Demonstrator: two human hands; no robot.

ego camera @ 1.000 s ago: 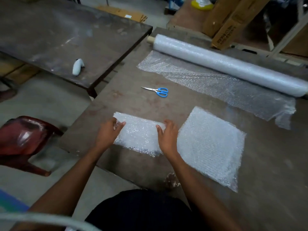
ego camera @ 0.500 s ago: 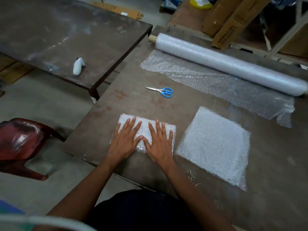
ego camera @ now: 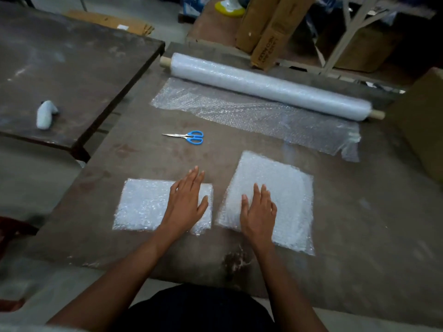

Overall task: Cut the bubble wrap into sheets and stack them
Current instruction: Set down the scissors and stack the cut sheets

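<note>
While flat hands (ego camera: 185, 204) (ego camera: 259, 212) press sheets (ego camera: 141, 204), scissors (ego camera: 191, 137) lie before the roll (ego camera: 268, 86).

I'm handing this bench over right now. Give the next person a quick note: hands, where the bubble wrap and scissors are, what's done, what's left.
Left hand: open, flat on the small sheet.
Right hand: open, flat on the large sheet.
Scissors lie free on the table, beyond the sheets. The roll sits at the far side with a loose stretch unrolled.
Done: two pieces cut, lying side by side.
Left: stack them, then cut more from the roll.
</note>
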